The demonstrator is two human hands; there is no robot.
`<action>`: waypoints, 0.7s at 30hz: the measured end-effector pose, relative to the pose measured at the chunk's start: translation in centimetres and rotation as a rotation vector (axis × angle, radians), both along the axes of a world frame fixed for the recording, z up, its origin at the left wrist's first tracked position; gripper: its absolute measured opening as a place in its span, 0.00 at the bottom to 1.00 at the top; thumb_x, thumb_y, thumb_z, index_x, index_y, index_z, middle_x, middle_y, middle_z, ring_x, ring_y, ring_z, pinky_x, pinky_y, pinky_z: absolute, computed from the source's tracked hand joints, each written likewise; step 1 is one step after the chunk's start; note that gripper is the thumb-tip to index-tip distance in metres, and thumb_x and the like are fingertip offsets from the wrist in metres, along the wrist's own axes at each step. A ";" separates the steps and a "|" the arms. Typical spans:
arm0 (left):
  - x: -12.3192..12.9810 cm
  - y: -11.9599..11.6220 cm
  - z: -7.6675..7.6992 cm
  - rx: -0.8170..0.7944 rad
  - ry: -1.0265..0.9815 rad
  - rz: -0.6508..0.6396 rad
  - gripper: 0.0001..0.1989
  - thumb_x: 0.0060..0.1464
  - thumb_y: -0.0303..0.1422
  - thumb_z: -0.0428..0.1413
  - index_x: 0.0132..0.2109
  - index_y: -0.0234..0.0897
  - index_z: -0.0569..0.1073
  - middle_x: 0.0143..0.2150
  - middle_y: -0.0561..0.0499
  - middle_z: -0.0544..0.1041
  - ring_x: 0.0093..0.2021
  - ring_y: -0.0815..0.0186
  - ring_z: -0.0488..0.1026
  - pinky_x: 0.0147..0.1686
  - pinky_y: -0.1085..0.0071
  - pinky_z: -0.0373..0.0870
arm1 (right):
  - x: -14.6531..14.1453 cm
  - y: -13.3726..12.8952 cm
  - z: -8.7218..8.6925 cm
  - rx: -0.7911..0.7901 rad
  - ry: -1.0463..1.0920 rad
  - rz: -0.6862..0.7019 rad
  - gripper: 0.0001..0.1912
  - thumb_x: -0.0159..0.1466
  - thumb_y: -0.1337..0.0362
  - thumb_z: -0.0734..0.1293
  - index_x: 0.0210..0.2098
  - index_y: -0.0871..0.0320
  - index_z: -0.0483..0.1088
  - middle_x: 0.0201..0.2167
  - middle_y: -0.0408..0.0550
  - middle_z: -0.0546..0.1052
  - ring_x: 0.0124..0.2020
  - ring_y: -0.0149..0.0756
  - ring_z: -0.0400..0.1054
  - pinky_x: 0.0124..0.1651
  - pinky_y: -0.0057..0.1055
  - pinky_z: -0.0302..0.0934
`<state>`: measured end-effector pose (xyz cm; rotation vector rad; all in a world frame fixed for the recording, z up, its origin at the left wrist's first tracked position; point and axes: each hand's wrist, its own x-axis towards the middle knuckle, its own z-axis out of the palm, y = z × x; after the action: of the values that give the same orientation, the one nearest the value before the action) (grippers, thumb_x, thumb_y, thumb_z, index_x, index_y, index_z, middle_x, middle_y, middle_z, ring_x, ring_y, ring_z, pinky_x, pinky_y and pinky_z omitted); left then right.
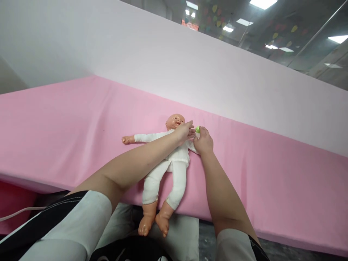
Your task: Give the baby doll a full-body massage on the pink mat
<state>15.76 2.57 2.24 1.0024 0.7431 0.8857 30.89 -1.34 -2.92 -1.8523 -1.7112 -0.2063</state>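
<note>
A baby doll (179,154) in a white cloth suit lies on its back on the pink cover, its bare feet hanging past the front edge. My left hand (186,132) reaches across its upper chest with fingers stretched out, just below the doll's head (175,120). Between the thumb and fingers of my right hand (205,142) is a small bright green object (198,129), its kind too small to make out. That hand is beside the doll's arm on the right, partly hiding it. The fingertips of both hands are close together.
The pink-covered surface (272,174) runs along a white wall (174,61) with glass (233,32) above it. At the lower left are a red surface (16,203) and a pale cable (23,210). My legs (182,232) are under the front edge.
</note>
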 end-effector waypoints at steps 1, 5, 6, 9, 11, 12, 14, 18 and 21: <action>-0.9 -0.7 0.0 -0.052 -0.049 0.004 0.20 0.68 0.50 0.54 0.43 0.36 0.75 0.38 0.41 0.81 0.41 0.59 0.82 0.50 0.62 0.80 | 0.0 0.0 0.0 0.003 0.000 -0.005 0.32 0.65 0.67 0.64 0.69 0.64 0.64 0.71 0.63 0.67 0.72 0.54 0.62 0.71 0.54 0.61; -5.2 -2.9 -0.5 -0.117 -0.181 0.054 0.19 0.68 0.46 0.54 0.43 0.34 0.79 0.42 0.40 0.83 0.41 0.62 0.82 0.53 0.64 0.79 | -0.4 -0.3 0.5 0.013 -0.009 -0.026 0.30 0.67 0.66 0.64 0.68 0.66 0.66 0.70 0.66 0.68 0.71 0.57 0.62 0.72 0.57 0.59; -6.1 -3.1 -0.7 -0.127 -0.206 0.052 0.20 0.69 0.47 0.53 0.43 0.34 0.79 0.43 0.40 0.83 0.42 0.61 0.82 0.53 0.64 0.79 | -0.9 -0.5 0.8 0.032 -0.012 -0.037 0.30 0.68 0.65 0.63 0.68 0.67 0.66 0.70 0.67 0.67 0.72 0.58 0.61 0.72 0.58 0.58; -8.3 -3.4 -1.2 -0.134 -0.277 0.048 0.24 0.69 0.49 0.51 0.45 0.34 0.81 0.46 0.39 0.84 0.47 0.59 0.83 0.56 0.62 0.79 | -3.8 -1.8 2.1 0.139 -0.028 0.015 0.30 0.71 0.64 0.60 0.70 0.68 0.63 0.72 0.68 0.65 0.73 0.58 0.59 0.74 0.57 0.55; -9.1 -3.4 -1.4 -0.121 -0.314 0.070 0.25 0.68 0.51 0.50 0.45 0.35 0.81 0.46 0.39 0.84 0.50 0.57 0.82 0.58 0.62 0.78 | -6.7 -3.1 3.1 0.160 -0.056 0.232 0.29 0.74 0.59 0.58 0.71 0.62 0.64 0.70 0.62 0.69 0.73 0.52 0.60 0.76 0.52 0.54; -9.3 -3.3 -1.3 -0.115 -0.331 0.077 0.26 0.68 0.52 0.50 0.45 0.35 0.81 0.47 0.39 0.84 0.51 0.56 0.82 0.58 0.61 0.78 | -8.3 -3.8 3.4 0.133 -0.080 0.374 0.29 0.75 0.57 0.59 0.72 0.59 0.63 0.70 0.58 0.70 0.73 0.50 0.61 0.76 0.50 0.54; -9.5 -3.3 -1.0 -0.121 -0.377 0.057 0.29 0.67 0.56 0.49 0.46 0.34 0.80 0.48 0.38 0.84 0.54 0.53 0.82 0.59 0.58 0.78 | -11.0 -5.0 3.9 0.048 -0.148 0.598 0.34 0.74 0.51 0.61 0.76 0.55 0.57 0.74 0.53 0.64 0.77 0.49 0.55 0.78 0.50 0.50; -10.5 -2.8 0.0 -0.187 -0.501 0.022 0.35 0.67 0.59 0.45 0.52 0.30 0.77 0.49 0.32 0.84 0.55 0.47 0.82 0.58 0.50 0.77 | -13.3 -5.7 3.8 -0.087 -0.191 0.618 0.42 0.74 0.43 0.62 0.78 0.60 0.51 0.78 0.58 0.56 0.80 0.53 0.44 0.80 0.56 0.42; -11.6 -1.9 0.2 -0.221 -0.553 0.086 0.36 0.67 0.58 0.46 0.59 0.27 0.74 0.50 0.30 0.83 0.55 0.45 0.82 0.57 0.50 0.78 | -13.4 -5.8 3.8 -0.169 -0.216 0.620 0.44 0.75 0.41 0.59 0.77 0.67 0.52 0.78 0.65 0.54 0.80 0.55 0.45 0.80 0.59 0.39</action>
<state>4.20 0.69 2.45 0.4936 0.4005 1.0685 17.53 -7.13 0.89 -1.3522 -2.4255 -0.0065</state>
